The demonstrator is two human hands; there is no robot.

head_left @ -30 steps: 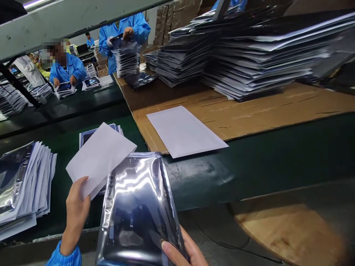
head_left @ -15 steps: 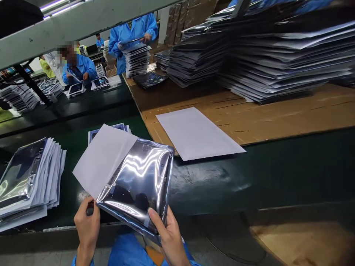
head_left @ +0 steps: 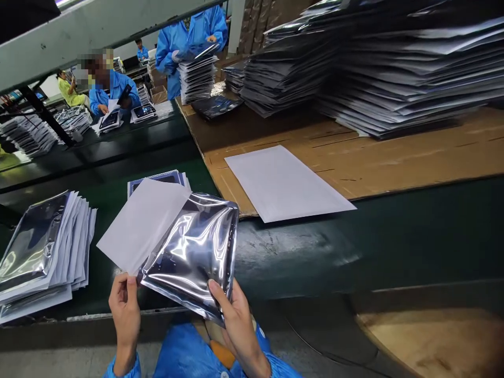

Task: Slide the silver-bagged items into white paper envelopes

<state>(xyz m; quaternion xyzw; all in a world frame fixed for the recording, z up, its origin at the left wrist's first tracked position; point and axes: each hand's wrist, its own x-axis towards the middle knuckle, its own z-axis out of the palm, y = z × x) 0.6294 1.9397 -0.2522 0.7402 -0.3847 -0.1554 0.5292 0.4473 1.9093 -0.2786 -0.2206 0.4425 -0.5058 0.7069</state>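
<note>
My right hand (head_left: 236, 317) grips a flat dark panel in a shiny clear plastic bag (head_left: 192, 257) by its lower right edge, thumb on top. To the left of the bag, a white paper sheet (head_left: 144, 223) lies along its side and partly behind or under its edge; I cannot tell which. At the sheet's lower corner, my left hand (head_left: 126, 299) is closed in a pinch. Just beyond the sheet is a small stack of bagged panels with white sheets (head_left: 157, 178), partly covered.
At left stands a stack of bagged panels and papers (head_left: 51, 241). Another white sheet (head_left: 289, 184) lies on cardboard (head_left: 401, 168), with tall stacks (head_left: 413, 79) behind it. A grey beam (head_left: 94, 37) crosses above. Co-workers in blue (head_left: 189, 47) handle similar items beyond the dark green table (head_left: 394, 241).
The bagged panel and white sheet have shifted slightly left and the panel has tilted a little. My left hand stays pinched at the sheet's corner. The view has moved slightly.
</note>
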